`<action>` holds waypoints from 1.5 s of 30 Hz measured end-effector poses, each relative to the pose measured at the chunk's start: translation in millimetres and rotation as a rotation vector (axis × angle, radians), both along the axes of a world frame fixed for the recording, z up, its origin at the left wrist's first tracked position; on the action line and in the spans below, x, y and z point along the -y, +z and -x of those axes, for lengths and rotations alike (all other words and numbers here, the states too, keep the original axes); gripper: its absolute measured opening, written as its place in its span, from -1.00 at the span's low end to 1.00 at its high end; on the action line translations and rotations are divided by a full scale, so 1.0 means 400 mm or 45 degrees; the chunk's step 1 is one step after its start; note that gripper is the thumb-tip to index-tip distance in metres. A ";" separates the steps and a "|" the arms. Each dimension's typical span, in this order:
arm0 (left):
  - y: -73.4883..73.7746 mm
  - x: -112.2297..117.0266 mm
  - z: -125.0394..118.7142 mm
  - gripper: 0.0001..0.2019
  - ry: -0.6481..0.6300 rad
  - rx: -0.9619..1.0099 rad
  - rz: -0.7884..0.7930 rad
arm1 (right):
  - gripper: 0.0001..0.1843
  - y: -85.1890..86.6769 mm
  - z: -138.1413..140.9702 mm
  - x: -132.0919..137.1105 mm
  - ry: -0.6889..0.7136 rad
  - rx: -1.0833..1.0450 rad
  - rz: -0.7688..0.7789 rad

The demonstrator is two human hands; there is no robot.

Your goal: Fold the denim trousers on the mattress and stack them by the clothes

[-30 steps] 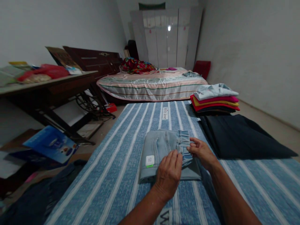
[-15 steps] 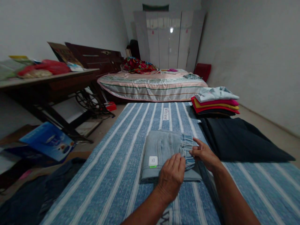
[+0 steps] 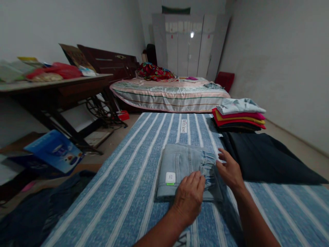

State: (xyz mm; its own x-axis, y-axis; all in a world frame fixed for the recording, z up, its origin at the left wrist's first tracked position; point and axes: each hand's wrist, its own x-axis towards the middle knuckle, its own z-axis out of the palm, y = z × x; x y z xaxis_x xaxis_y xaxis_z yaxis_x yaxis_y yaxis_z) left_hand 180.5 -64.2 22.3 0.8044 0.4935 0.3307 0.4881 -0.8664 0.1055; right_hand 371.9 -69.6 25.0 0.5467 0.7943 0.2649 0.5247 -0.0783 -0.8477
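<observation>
Folded light-blue jeans (image 3: 183, 159) lie on a blue-and-white striped cloth (image 3: 123, 178). Their gathered elastic waist faces right, and a white label (image 3: 170, 177) with a green strip shows near the lower left. My left hand (image 3: 190, 193) rests flat on the lower right part of the jeans, fingers stretched toward the waist. Just right of the waistband, my right hand (image 3: 229, 168) is raised with its fingers apart and nothing in them. Below and beside that hand, a strip of darker denim runs toward me, partly hidden by the arm.
Dark folded trousers (image 3: 269, 157) lie to the right. Behind them is a stack of folded clothes (image 3: 239, 116). A bed (image 3: 169, 94) stands beyond. On the left are a sewing-machine table (image 3: 87, 80), a blue box (image 3: 58, 151) and dark denim (image 3: 51, 202) lower down.
My right hand has let go of the waistband and moved slightly right, its fingers spreading. My left hand stays on the jeans. The whole view has shifted a little.
</observation>
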 end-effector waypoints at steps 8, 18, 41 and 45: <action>0.129 -0.080 0.025 -0.81 -0.049 0.031 0.417 | -0.52 0.025 0.130 -0.047 0.308 0.822 -0.005; 0.083 -0.184 0.049 -0.39 0.387 -0.248 -0.001 | -0.33 0.062 0.153 -0.097 0.421 0.886 0.354; 0.013 -0.192 0.067 -0.25 0.375 -0.358 0.302 | -0.30 0.008 0.152 -0.103 0.481 0.875 0.506; 0.012 -0.188 0.069 -0.25 0.366 -0.355 0.314 | -0.31 -0.003 0.154 -0.103 0.461 0.895 0.501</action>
State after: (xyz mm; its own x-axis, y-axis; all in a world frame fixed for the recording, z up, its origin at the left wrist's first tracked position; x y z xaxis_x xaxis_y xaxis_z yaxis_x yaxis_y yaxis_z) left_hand 152.8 10.9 27.1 0.6654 0.7457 -0.0340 0.7434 -0.6577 0.1220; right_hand 310.2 -28.3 23.7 0.0574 0.9916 0.1160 0.9636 -0.0247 -0.2662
